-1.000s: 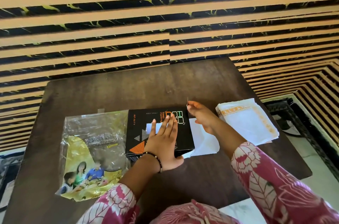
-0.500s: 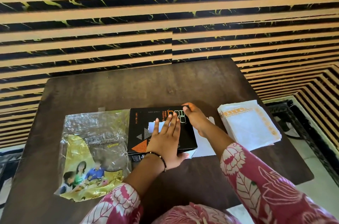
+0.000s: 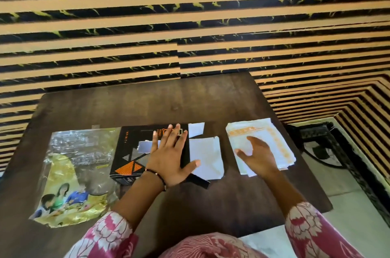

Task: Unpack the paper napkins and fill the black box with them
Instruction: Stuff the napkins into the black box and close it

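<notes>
**Napkins out of the wrapper, box only partly filled**

While the left hand (image 3: 171,158) lies flat on the black box (image 3: 135,152), fingers spread and holding nothing, the right hand (image 3: 256,158) rests open on the napkin stack (image 3: 274,141) to the right of the box, fingers loosely splayed over the top sheet; I cannot tell whether it has caught a sheet yet. The box sits on the dark table (image 3: 147,110), its right end open, with white napkins (image 3: 207,156) sticking out there, just beside the left thumb. A small white scrap (image 3: 196,129) lies at the box's far right corner. To the left of the box, touching it, the clear and yellow wrapper (image 3: 73,173) looks emptied and flat. So unpacking appears done. Filling seems underway: some napkins are half in, and the whole stack to the right remains outside, waiting to be fed in.
</notes>
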